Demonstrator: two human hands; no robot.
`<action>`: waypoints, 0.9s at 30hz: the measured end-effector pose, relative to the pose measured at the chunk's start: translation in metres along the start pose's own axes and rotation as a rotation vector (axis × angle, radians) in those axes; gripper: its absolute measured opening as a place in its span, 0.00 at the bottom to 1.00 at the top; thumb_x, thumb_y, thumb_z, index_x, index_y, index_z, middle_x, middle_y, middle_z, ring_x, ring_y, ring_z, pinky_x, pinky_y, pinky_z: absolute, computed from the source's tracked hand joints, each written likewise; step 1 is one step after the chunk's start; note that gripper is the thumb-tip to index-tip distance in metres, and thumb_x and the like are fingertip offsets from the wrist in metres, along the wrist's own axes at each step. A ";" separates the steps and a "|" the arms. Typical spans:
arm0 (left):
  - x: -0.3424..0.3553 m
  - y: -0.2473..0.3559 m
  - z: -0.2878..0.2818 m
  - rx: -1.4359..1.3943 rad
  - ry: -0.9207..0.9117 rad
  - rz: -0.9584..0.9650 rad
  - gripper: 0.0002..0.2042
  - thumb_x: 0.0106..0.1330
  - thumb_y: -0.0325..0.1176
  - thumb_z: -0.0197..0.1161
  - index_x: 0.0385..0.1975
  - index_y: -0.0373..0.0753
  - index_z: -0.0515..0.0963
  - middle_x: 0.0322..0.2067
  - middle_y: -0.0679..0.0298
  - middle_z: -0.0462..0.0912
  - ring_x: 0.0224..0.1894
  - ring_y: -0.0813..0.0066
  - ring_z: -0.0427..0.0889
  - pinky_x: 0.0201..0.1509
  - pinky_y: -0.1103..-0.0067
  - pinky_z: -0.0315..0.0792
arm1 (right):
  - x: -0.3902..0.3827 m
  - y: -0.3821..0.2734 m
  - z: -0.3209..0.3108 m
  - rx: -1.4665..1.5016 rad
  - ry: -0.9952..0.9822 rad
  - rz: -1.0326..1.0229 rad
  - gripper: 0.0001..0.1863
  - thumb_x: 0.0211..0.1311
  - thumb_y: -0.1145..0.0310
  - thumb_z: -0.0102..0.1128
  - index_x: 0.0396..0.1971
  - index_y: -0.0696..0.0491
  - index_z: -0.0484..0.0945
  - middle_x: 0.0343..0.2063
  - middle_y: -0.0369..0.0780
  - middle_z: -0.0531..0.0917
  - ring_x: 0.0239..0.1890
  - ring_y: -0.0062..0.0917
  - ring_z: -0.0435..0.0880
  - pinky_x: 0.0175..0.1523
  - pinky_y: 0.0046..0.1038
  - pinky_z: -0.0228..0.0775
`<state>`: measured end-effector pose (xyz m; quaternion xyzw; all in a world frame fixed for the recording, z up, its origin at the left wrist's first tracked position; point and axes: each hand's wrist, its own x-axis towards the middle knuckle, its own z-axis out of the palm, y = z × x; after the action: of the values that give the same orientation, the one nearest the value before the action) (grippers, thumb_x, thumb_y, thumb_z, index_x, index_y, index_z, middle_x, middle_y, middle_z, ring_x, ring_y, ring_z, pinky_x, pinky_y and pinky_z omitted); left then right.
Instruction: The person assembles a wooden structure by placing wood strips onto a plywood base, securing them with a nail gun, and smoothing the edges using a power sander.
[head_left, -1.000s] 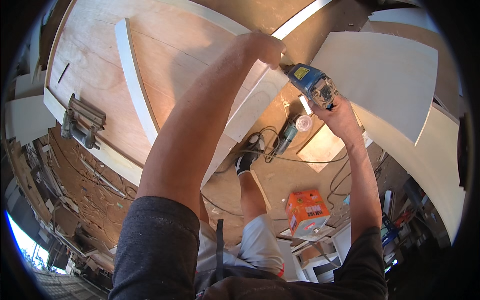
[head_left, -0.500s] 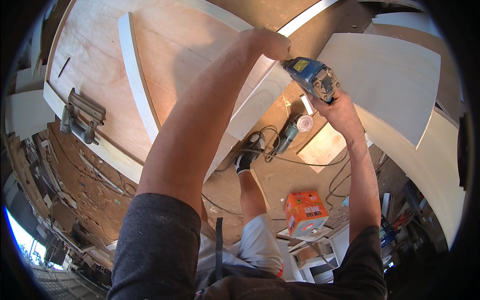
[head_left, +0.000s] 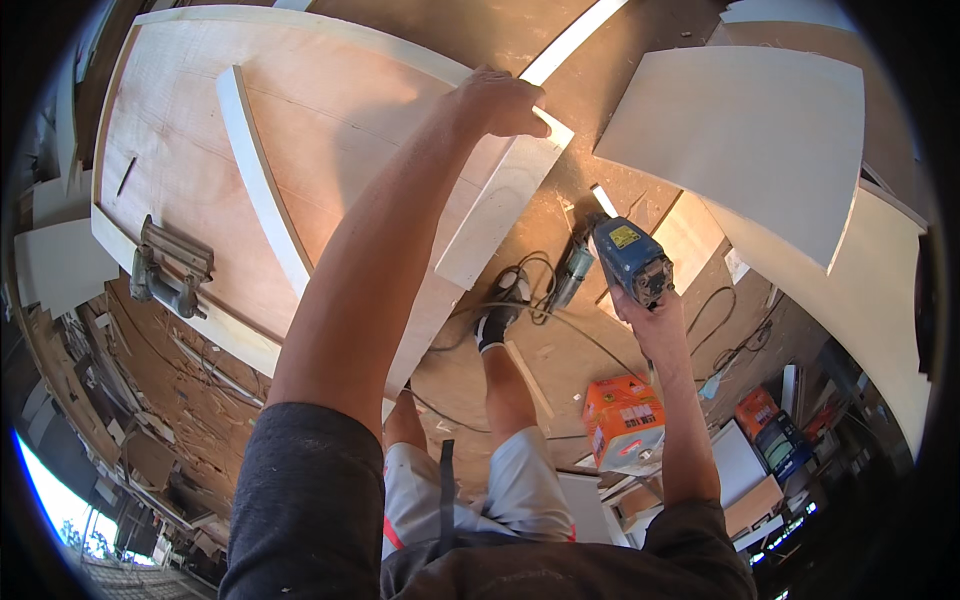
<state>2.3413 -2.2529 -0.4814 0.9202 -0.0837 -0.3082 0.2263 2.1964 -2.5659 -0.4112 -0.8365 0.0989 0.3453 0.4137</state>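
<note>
My right hand (head_left: pixel 652 325) is wrapped round the handle of a blue power drill (head_left: pixel 636 262), held above the floor and apart from the wood. At the near right corner of a large pale plywood panel (head_left: pixel 330 130), my left hand (head_left: pixel 503 104) is closed over the end of a short wooden board (head_left: pixel 507 205). That board lies along the panel's right edge. The left fingertips curl over its end and are partly hidden. A white strip (head_left: pixel 262 175) crosses the panel, and a nail gun (head_left: pixel 168 278) rests at its left edge.
An angle grinder (head_left: pixel 572 277) with its cord lies on the floor, partly hidden by the drill. An orange box (head_left: pixel 622 420) stands near my legs. Pale sheets (head_left: pixel 750 140) lean at the right. Wood scraps (head_left: pixel 180 385) litter the left floor.
My right hand has drawn the drill down and away from the board's end, below the corner. My left hand stays at the board's end, slightly shifted left in view.
</note>
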 end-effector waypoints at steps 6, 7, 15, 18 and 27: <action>-0.008 0.003 0.006 -0.008 0.110 0.099 0.20 0.61 0.51 0.63 0.45 0.44 0.81 0.49 0.59 0.80 0.58 0.58 0.72 0.64 0.65 0.61 | -0.035 0.048 0.013 0.166 0.047 0.258 0.06 0.61 0.71 0.64 0.31 0.57 0.78 0.20 0.32 0.78 0.21 0.14 0.74 0.27 0.21 0.67; -0.007 0.002 0.007 -0.005 0.119 0.108 0.20 0.61 0.51 0.63 0.45 0.43 0.81 0.49 0.59 0.80 0.58 0.58 0.72 0.64 0.64 0.61 | -0.038 0.052 0.015 0.169 0.043 0.278 0.06 0.61 0.71 0.64 0.30 0.57 0.78 0.19 0.32 0.78 0.21 0.14 0.74 0.27 0.21 0.67; -0.001 0.009 0.024 0.095 0.286 0.143 0.24 0.61 0.56 0.62 0.46 0.42 0.81 0.44 0.61 0.83 0.56 0.61 0.74 0.62 0.67 0.60 | -0.075 0.097 0.051 0.237 0.103 0.346 0.13 0.59 0.62 0.66 0.34 0.57 0.80 0.20 0.35 0.79 0.22 0.18 0.76 0.27 0.24 0.67; -0.014 0.003 0.031 0.101 0.448 0.150 0.21 0.63 0.50 0.62 0.48 0.42 0.79 0.47 0.60 0.80 0.57 0.58 0.72 0.63 0.66 0.61 | -0.108 0.092 0.069 0.291 0.107 0.462 0.13 0.60 0.63 0.65 0.35 0.57 0.78 0.22 0.35 0.79 0.21 0.18 0.76 0.25 0.23 0.67; -0.214 -0.003 0.111 -0.207 0.689 -0.057 0.22 0.68 0.36 0.59 0.61 0.42 0.67 0.58 0.51 0.67 0.61 0.49 0.66 0.63 0.58 0.63 | -0.255 0.206 0.126 -0.033 0.198 0.665 0.27 0.55 0.58 0.67 0.48 0.62 0.73 0.43 0.49 0.71 0.26 0.31 0.80 0.31 0.33 0.75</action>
<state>2.1040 -2.2278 -0.4480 0.9442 0.0551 0.0073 0.3245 1.8513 -2.6321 -0.4246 -0.7946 0.4001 0.3799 0.2532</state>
